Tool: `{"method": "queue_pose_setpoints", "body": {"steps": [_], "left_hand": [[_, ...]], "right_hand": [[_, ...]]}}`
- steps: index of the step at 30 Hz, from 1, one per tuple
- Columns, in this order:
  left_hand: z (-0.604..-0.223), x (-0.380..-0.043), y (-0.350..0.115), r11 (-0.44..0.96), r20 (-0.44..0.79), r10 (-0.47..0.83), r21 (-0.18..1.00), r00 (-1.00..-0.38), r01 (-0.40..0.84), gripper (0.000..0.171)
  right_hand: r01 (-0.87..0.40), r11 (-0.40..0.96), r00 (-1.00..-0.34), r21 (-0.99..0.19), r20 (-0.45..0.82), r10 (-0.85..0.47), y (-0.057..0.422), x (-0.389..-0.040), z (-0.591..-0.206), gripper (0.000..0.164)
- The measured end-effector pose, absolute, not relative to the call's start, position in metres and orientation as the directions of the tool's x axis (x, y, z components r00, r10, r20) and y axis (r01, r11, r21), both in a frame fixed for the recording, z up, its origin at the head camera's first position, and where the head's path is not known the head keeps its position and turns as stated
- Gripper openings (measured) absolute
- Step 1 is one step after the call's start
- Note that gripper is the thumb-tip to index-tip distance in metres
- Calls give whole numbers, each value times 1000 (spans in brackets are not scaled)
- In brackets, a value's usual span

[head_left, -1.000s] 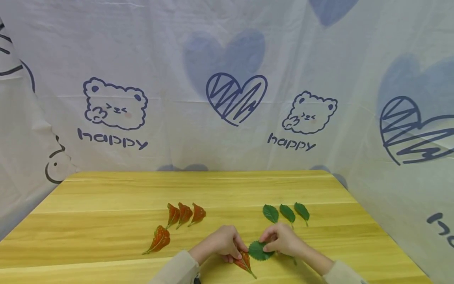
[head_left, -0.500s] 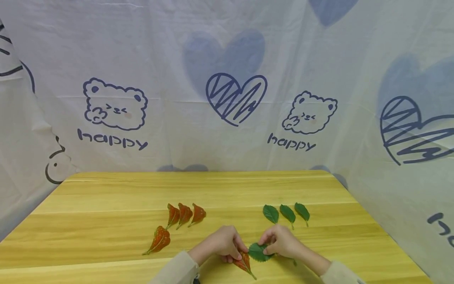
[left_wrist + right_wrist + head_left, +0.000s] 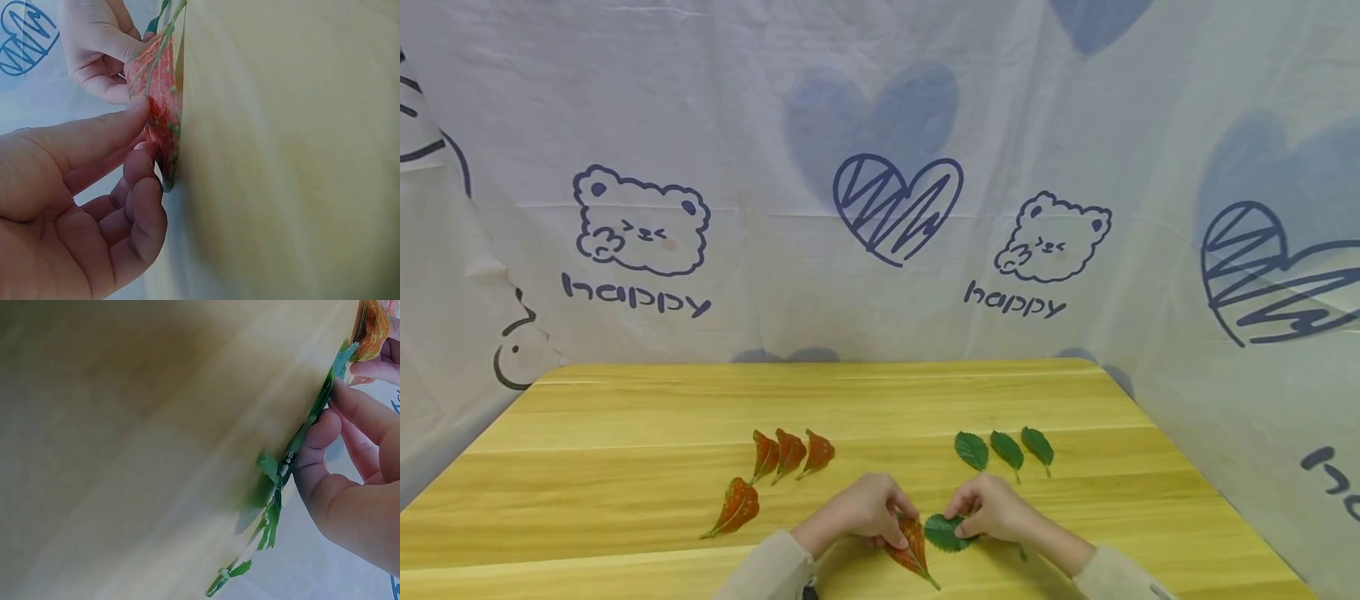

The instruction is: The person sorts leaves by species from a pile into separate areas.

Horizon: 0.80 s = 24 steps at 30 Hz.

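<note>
My left hand (image 3: 871, 507) pinches a red leaf (image 3: 916, 548) with yellow-green veins near the front of the table. In the left wrist view the thumb and fingertips of the left hand (image 3: 87, 194) meet at the edge of this red leaf (image 3: 164, 87), whose stem points away. Just right of it, my right hand (image 3: 996, 510) holds a green toothed leaf (image 3: 942, 533) between thumb and fingers, partly covered by them. Seen edge-on in the right wrist view, the green leaf (image 3: 320, 397) lies along the fingertips of the right hand (image 3: 356, 462).
Three red leaves (image 3: 790, 454) form a row at the left, with another red leaf (image 3: 735, 507) in front of them. Three green leaves (image 3: 1007, 451) lie in a row at the right. The wooden table (image 3: 625, 425) meets a printed cloth (image 3: 760, 250) behind.
The left fingers have shifted slightly up and left on the red leaf, so more of its upper part shows. The right hand and the green leaf have barely moved.
</note>
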<state>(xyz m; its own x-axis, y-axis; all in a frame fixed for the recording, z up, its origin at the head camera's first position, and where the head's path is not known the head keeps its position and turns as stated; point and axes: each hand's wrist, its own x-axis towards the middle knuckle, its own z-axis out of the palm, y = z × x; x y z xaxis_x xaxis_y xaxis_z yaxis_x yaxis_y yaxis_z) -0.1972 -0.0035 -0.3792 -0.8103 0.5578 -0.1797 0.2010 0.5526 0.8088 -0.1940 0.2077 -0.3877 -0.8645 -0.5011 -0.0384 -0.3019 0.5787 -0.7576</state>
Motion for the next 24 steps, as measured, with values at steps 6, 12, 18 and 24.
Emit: {"method": "queue_pose_setpoints", "body": {"steps": [6,12,18,24], "left_hand": [[-381,-199,-7,536,-158,576,814,-802,224,26],[-382,-202,-11,563,-170,578,791,-798,239,29],[-383,-204,-15,556,-184,593,798,-784,234,19],[-381,-205,-20,517,-180,639,821,-748,244,20]], "right_hand": [[-293,581,-864,-760,-50,-501,207,-194,-387,13],[-283,573,-861,-769,-59,-505,206,-194,-387,13],[-279,574,-863,-770,-61,-501,206,-193,-386,13],[-276,579,-863,-767,-68,-501,205,-192,-385,13]]}}
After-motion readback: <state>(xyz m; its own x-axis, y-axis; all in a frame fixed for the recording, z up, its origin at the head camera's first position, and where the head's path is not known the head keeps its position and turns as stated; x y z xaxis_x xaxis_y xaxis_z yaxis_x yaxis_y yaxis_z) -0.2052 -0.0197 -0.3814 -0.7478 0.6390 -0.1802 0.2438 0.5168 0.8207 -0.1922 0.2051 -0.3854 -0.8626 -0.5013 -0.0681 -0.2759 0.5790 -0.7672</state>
